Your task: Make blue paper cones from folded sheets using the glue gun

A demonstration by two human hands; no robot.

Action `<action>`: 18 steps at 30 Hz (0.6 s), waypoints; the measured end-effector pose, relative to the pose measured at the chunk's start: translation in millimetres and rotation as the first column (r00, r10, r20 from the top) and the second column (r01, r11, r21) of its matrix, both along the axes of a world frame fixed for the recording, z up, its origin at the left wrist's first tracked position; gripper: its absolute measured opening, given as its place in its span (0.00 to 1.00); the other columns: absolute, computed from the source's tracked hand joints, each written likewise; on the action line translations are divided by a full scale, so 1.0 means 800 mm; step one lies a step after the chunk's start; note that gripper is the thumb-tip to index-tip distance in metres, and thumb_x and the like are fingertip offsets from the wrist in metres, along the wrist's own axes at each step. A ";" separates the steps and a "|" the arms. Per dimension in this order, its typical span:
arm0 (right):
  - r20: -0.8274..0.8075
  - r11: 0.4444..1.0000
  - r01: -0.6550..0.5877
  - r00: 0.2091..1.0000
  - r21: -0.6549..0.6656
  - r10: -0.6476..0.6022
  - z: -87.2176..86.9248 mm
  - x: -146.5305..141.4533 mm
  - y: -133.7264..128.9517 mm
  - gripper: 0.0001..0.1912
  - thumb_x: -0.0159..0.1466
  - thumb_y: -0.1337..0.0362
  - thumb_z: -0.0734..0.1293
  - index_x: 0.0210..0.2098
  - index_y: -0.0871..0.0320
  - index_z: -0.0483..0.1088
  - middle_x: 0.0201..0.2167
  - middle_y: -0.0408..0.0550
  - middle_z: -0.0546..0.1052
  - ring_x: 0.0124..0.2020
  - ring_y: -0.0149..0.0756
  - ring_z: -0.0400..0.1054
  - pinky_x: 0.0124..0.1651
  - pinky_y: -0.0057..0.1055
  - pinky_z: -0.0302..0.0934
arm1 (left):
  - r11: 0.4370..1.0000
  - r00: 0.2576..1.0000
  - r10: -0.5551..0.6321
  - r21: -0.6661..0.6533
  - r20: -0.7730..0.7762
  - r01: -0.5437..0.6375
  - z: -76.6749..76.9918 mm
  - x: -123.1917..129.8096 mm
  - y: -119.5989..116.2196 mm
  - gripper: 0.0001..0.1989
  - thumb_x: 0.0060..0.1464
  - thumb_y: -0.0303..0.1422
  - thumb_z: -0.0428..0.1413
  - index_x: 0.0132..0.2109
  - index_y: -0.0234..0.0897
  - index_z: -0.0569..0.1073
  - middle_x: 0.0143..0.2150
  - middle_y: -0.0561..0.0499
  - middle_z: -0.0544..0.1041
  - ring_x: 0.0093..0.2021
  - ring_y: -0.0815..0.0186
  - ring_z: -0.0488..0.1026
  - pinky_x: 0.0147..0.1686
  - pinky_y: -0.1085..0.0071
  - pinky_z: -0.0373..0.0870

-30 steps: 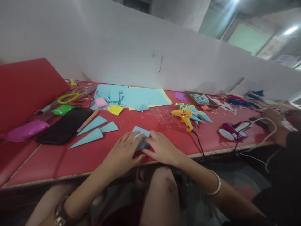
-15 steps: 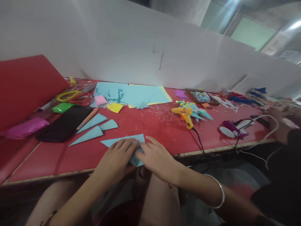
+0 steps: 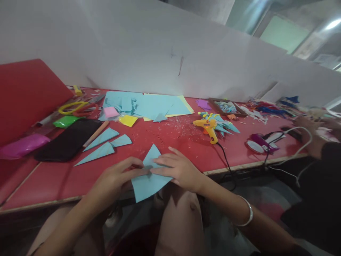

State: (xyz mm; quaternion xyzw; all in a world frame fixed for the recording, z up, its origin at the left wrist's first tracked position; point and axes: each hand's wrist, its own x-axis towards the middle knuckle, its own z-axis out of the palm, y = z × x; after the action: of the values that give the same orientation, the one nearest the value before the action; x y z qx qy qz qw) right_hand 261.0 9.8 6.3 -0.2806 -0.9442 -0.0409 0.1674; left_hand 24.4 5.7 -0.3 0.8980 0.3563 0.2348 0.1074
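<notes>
A light-blue piece of paper, pointed at the top and wide at the bottom, lies over the table's front edge. Its lower part sticks out past that edge. My left hand pinches it from the left side, fingertips near its middle. From the right, my right hand grips it with fingers on top; the thumb is hidden. Left of my hands lie several folded blue paper cones on the red tabletop.
A yellow glue gun with a black cord lies right of centre beside a blue pointed paper craft. At left are a black pouch, yellow-handled scissors and blue sheets. Another person's hand is at far right.
The blue paper has turned and opened out, its point now facing away from me. My left hand has moved left, while my right hand has shifted slightly right.
</notes>
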 end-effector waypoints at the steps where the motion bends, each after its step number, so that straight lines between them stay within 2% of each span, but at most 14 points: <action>1: 0.016 0.999 0.001 1.000 0.032 -0.001 -0.003 0.001 -0.001 0.15 0.64 0.68 0.56 0.48 0.51 0.65 0.49 0.44 0.70 0.48 0.31 0.61 0.58 0.38 0.44 | 1.000 1.000 0.024 0.007 -0.014 -0.024 -0.003 -0.003 0.002 0.18 0.54 0.27 0.43 0.44 0.45 0.73 0.42 0.49 0.72 0.40 0.68 0.71 0.37 0.75 0.69; 4: 0.094 0.992 0.031 0.995 0.120 -0.042 -0.009 -0.003 -0.005 0.15 0.65 0.70 0.53 0.45 0.57 0.67 0.40 0.48 0.74 0.38 0.32 0.64 0.47 0.34 0.54 | 0.995 0.993 0.068 0.077 -0.093 -0.061 -0.009 -0.005 0.003 0.18 0.51 0.25 0.45 0.42 0.47 0.74 0.44 0.49 0.73 0.42 0.64 0.71 0.41 0.69 0.69; 6: 0.138 0.989 0.038 0.989 0.146 -0.058 -0.011 -0.008 -0.008 0.15 0.65 0.70 0.53 0.44 0.60 0.68 0.36 0.49 0.74 0.34 0.33 0.64 0.39 0.32 0.55 | 0.993 0.985 0.062 0.109 -0.158 -0.045 -0.010 -0.002 0.001 0.19 0.49 0.24 0.45 0.41 0.47 0.75 0.41 0.48 0.74 0.42 0.62 0.71 0.41 0.66 0.69; 8: 0.140 0.989 0.044 0.988 0.139 -0.063 -0.012 -0.011 -0.010 0.13 0.65 0.70 0.54 0.42 0.61 0.68 0.33 0.49 0.74 0.33 0.33 0.63 0.36 0.31 0.55 | 0.993 0.976 0.049 0.114 -0.213 -0.025 -0.010 -0.001 -0.004 0.20 0.49 0.24 0.45 0.44 0.46 0.74 0.39 0.48 0.74 0.40 0.62 0.71 0.40 0.64 0.69; 10: 0.109 0.994 0.050 0.992 0.093 -0.060 -0.014 -0.013 -0.010 0.11 0.64 0.68 0.57 0.40 0.60 0.69 0.32 0.48 0.73 0.33 0.33 0.62 0.35 0.31 0.54 | 0.994 0.968 0.060 0.105 -0.242 -0.036 -0.011 -0.001 -0.007 0.18 0.50 0.26 0.46 0.45 0.45 0.73 0.38 0.48 0.75 0.39 0.61 0.71 0.39 0.64 0.69; 13: 0.003 0.997 0.069 0.998 -0.043 -0.069 -0.019 -0.012 -0.007 0.09 0.61 0.67 0.60 0.37 0.59 0.71 0.31 0.47 0.72 0.33 0.33 0.62 0.35 0.29 0.55 | 0.993 0.967 0.110 0.073 -0.228 -0.096 -0.013 -0.003 -0.008 0.17 0.50 0.28 0.47 0.45 0.44 0.73 0.38 0.47 0.75 0.38 0.61 0.72 0.38 0.65 0.69; 18: -0.214 0.965 0.054 0.970 -0.258 -0.111 -0.025 -0.010 -0.003 0.08 0.60 0.68 0.62 0.36 0.59 0.72 0.34 0.47 0.72 0.36 0.31 0.62 0.40 0.26 0.57 | 0.977 0.970 0.184 -0.082 -0.157 -0.199 -0.015 0.000 -0.002 0.15 0.51 0.29 0.47 0.43 0.44 0.73 0.41 0.50 0.74 0.40 0.65 0.71 0.36 0.71 0.68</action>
State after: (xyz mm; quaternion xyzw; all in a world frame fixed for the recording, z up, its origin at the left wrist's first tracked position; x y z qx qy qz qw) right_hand 252.9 7.1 -13.4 -0.3415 -0.9040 0.1040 0.2353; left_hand 24.5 3.8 -11.9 0.8681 0.4593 0.1592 0.1010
